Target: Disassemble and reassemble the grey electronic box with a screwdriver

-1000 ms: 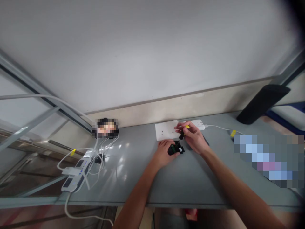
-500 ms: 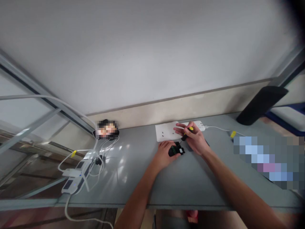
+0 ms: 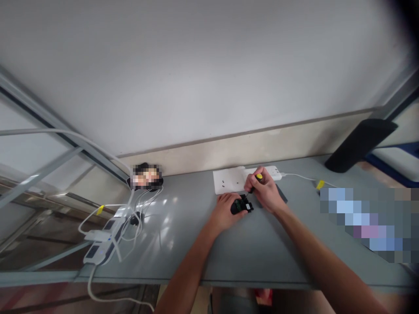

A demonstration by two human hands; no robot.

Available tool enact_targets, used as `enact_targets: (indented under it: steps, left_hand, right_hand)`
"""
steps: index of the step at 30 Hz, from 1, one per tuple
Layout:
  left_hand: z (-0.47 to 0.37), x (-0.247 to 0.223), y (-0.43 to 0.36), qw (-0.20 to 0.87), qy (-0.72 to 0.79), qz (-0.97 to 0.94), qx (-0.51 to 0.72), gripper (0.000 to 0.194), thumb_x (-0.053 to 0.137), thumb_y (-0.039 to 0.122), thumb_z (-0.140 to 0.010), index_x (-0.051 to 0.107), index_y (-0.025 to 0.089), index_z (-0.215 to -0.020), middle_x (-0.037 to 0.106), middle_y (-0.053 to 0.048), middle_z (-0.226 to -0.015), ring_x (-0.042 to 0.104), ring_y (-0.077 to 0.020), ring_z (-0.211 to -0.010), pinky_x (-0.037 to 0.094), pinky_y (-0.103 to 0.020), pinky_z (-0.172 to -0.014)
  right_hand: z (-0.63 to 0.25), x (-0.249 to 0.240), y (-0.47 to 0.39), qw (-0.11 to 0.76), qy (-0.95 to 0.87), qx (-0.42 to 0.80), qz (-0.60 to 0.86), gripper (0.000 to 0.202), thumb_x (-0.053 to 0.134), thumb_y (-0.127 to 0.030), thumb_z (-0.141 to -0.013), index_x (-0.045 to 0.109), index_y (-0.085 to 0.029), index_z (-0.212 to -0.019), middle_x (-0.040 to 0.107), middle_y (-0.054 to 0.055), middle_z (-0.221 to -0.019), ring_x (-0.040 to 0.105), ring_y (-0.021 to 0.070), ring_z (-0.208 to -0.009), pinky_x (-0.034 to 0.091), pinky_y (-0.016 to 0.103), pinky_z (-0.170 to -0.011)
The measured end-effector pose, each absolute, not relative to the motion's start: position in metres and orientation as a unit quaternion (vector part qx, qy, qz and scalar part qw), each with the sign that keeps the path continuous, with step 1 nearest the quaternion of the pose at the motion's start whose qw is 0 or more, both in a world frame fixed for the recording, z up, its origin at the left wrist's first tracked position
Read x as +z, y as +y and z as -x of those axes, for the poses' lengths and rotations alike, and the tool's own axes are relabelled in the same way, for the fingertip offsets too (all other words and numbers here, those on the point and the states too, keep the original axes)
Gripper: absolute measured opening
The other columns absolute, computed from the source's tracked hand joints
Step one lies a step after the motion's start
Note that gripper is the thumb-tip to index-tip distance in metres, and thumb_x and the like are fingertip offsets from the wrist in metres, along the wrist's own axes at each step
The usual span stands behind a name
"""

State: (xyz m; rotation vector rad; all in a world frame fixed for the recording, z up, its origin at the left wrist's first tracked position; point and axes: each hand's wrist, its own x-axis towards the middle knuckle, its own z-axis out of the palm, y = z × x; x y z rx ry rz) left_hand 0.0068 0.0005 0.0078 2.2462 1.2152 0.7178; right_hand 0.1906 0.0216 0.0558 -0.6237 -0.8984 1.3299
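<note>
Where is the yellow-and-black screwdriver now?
In the head view, just right of centre, the screwdriver is in the right hand, angled down toward the black device.

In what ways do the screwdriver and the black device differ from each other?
The screwdriver is slim; the black device is blockier. The screwdriver has a yellow end; the black device has a white label. The screwdriver slants in the right hand; the black device lies on the table, held by the left hand. Both are partly black.

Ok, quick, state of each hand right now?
Left hand: closed around the small black device.
Right hand: closed, holding the yellow-ended screwdriver.
</note>
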Motion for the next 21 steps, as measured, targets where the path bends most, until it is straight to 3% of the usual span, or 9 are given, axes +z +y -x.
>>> enact_targets:
  steps: [2, 5, 10, 12, 14, 16, 19, 21]
  left_hand:
    - [-0.0068, 0.0076, 0.0004, 0.244, 0.447, -0.820, 0.260, 0.043, 0.083, 0.034, -0.081, 0.063, 0.026, -0.119, 0.070, -0.003, -0.127, 0.060, -0.0263, -0.124, 0.039, -0.044, -0.113]
    - [-0.0066, 0.0074, 0.0005, 0.243, 0.450, -0.821, 0.255, 0.043, 0.082, 0.036, -0.082, 0.063, 0.027, -0.120, 0.069, -0.004, -0.130, 0.059, -0.0269, -0.126, 0.039, -0.045, -0.114]
    - [-0.0064, 0.0067, 0.0005, 0.236, 0.451, -0.821, 0.257, 0.042, 0.081, 0.037, -0.083, 0.063, 0.027, -0.120, 0.069, -0.004, -0.128, 0.059, -0.0268, -0.126, 0.038, -0.046, -0.114]
    - [-0.0063, 0.0059, 0.0006, 0.234, 0.449, -0.823, 0.258, 0.042, 0.082, 0.036, -0.083, 0.063, 0.027, -0.119, 0.069, -0.003, -0.127, 0.059, -0.0264, -0.125, 0.038, -0.045, -0.114]
    - [-0.0062, 0.0047, 0.0010, 0.233, 0.445, -0.826, 0.258, 0.042, 0.082, 0.036, -0.083, 0.063, 0.027, -0.120, 0.069, -0.003, -0.128, 0.059, -0.0259, -0.125, 0.038, -0.044, -0.114]
    - [-0.0060, 0.0036, 0.0016, 0.232, 0.443, -0.827, 0.256, 0.042, 0.081, 0.038, -0.084, 0.063, 0.027, -0.120, 0.069, -0.003, -0.128, 0.058, -0.0257, -0.126, 0.038, -0.044, -0.114]
    - [-0.0058, 0.0028, 0.0024, 0.233, 0.444, -0.827, 0.254, 0.041, 0.082, 0.039, -0.084, 0.063, 0.026, -0.118, 0.069, -0.004, -0.130, 0.058, -0.0262, -0.126, 0.038, -0.044, -0.113]
    - [-0.0059, 0.0030, 0.0025, 0.231, 0.443, -0.827, 0.257, 0.042, 0.082, 0.038, -0.083, 0.063, 0.026, -0.118, 0.069, -0.004, -0.130, 0.058, -0.0263, -0.126, 0.038, -0.044, -0.113]
  right_hand:
    - [-0.1870, 0.0534, 0.0244, 0.659, -0.400, 0.574, 0.276, 0.027, 0.070, -0.052, -0.091, 0.056, -0.029, -0.095, 0.044, -0.007, -0.062, 0.043, 0.0104, -0.053, 0.042, 0.026, -0.056]
    - [-0.1862, 0.0538, 0.0270, 0.652, -0.388, 0.594, 0.267, 0.037, 0.057, -0.063, -0.095, 0.064, -0.029, -0.106, 0.050, -0.002, -0.072, 0.048, 0.0131, -0.061, 0.045, 0.028, -0.059]
    - [-0.1909, 0.0596, 0.0225, 0.647, -0.387, 0.599, 0.269, 0.030, 0.083, -0.043, -0.081, 0.059, -0.027, -0.088, 0.066, 0.001, -0.103, 0.064, 0.0158, -0.086, 0.052, 0.033, -0.082]
    - [-0.1906, 0.0604, 0.0213, 0.656, -0.378, 0.594, 0.272, 0.036, 0.085, -0.040, -0.079, 0.053, -0.028, -0.086, 0.065, -0.002, -0.088, 0.061, 0.0139, -0.074, 0.051, 0.032, -0.074]
    - [-0.1895, 0.0602, 0.0218, 0.661, -0.380, 0.586, 0.276, 0.034, 0.081, -0.046, -0.084, 0.052, -0.028, -0.087, 0.050, -0.006, -0.065, 0.048, 0.0113, -0.056, 0.044, 0.027, -0.059]
    - [-0.1890, 0.0599, 0.0236, 0.662, -0.380, 0.587, 0.268, 0.031, 0.071, -0.057, -0.089, 0.057, -0.029, -0.092, 0.038, -0.007, -0.059, 0.037, 0.0112, -0.050, 0.037, 0.026, -0.053]
    - [-0.1913, 0.0596, 0.0259, 0.649, -0.366, 0.617, 0.252, 0.036, 0.058, -0.063, -0.094, 0.064, -0.027, -0.095, 0.048, -0.002, -0.068, 0.047, 0.0140, -0.059, 0.044, 0.029, -0.058]
    - [-0.1942, 0.0587, 0.0258, 0.644, -0.362, 0.624, 0.254, 0.033, 0.064, -0.058, -0.092, 0.065, -0.025, -0.091, 0.058, 0.002, -0.082, 0.057, 0.0160, -0.072, 0.050, 0.031, -0.067]
